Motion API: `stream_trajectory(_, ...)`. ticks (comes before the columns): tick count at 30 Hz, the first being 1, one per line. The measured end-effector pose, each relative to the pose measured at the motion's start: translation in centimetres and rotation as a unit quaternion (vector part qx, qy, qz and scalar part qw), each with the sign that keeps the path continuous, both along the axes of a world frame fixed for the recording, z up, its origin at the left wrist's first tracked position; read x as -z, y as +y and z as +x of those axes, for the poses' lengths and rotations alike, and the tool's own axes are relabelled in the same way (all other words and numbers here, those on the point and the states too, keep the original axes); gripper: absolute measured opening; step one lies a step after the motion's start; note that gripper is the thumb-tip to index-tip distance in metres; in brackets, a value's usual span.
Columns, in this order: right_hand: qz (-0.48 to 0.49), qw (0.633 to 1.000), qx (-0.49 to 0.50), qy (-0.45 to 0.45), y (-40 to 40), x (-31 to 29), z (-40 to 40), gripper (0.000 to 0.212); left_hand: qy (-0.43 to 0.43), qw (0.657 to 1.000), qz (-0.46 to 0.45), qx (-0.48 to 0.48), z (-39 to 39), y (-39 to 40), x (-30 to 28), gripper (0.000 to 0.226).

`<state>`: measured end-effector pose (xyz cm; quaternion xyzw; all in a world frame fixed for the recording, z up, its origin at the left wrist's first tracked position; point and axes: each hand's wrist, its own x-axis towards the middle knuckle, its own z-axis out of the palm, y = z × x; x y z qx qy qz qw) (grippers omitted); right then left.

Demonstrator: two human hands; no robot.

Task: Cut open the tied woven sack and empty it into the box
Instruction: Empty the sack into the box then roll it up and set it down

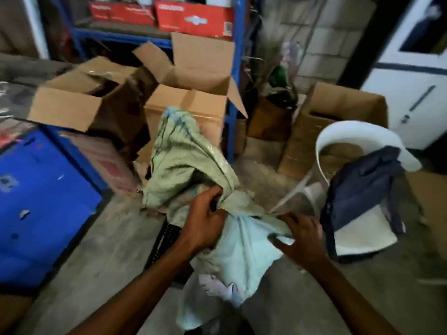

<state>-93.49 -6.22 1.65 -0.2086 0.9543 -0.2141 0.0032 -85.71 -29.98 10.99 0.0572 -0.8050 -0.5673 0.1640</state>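
A pale green woven sack stands crumpled on the floor in the middle of the head view, its top leaning toward an open cardboard box behind it. My left hand grips a bunched fold of the sack at its middle. My right hand holds the sack's lighter lower part just to the right. A black perforated crate shows under the sack. No cutting tool is visible.
Another open cardboard box sits on the left, above a blue crate. A blue metal rack holds red boxes behind. A white plastic chair with a dark garment stands right, near further cartons.
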Motion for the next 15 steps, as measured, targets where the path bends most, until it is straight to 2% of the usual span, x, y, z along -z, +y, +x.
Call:
stream_trajectory(3, -0.074, 0.994, 0.063, -0.042, 1.8, -0.5, 1.3, 0.011, -0.019, 0.994, 0.111, -0.012, -0.2, -1.9, 1.5, 0.027)
stream_trajectory(6, -0.166, 0.982, 0.085, -0.017, 0.0, -2.3, 2.8, 0.013, -0.083, 0.977, 0.180, -0.073, 0.2, -4.3, 4.4, 0.024)
stream_trajectory(8, -0.198, 0.977, 0.082, -0.004, -1.9, -3.7, 3.6, 0.013, -0.122, 0.973, 0.171, -0.097, 0.7, -5.9, 6.6, 0.013)
stream_trajectory(10, -0.201, 0.976, 0.068, 0.038, -2.9, -5.5, 3.8, 0.013, -0.168, 0.969, 0.147, -0.101, 1.2, -6.8, 8.9, 0.015)
stream_trajectory(13, -0.191, 0.978, 0.049, 0.073, -3.7, -8.8, 3.5, 0.016, -0.251, 0.950, 0.133, -0.132, 1.6, -7.8, 13.0, 0.005)
stream_trajectory(15, -0.167, 0.981, 0.034, 0.096, -4.3, -10.7, 3.3, 0.017, -0.309, 0.933, 0.122, -0.139, 1.5, -8.4, 15.4, 0.008)
